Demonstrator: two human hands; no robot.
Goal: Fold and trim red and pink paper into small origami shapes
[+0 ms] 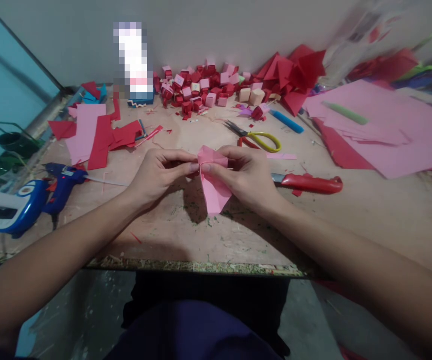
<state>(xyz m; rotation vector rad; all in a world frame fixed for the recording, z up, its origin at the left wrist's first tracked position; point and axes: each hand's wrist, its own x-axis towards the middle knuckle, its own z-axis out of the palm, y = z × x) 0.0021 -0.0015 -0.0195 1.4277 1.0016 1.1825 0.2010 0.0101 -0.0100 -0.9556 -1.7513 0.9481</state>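
Observation:
A folded piece of pink paper point(216, 192) is held over the front middle of the table between both hands. My left hand point(163, 172) pinches its upper left edge between thumb and fingertips. Across from it, my right hand point(244, 172) grips the upper right part, the thumb pressed on the front face and the other fingers behind, mostly hidden. The paper's lower end hangs down and narrows. Just behind my right hand lie scissors point(263, 140) with yellow and red handles, and a red-handled knife point(309, 183) rests to its right, its blade partly hidden by the hand.
Blue glue gun point(62, 182) and a blue-and-white object point(23, 207) stand at the left. Red and pink paper pieces point(88, 130) lie behind them. Small folded paper cubes point(201, 87) are heaped at the back. Pink sheets point(388, 125) with a green stick point(345, 113) cover the right; a blue stick point(287, 121) lies nearby.

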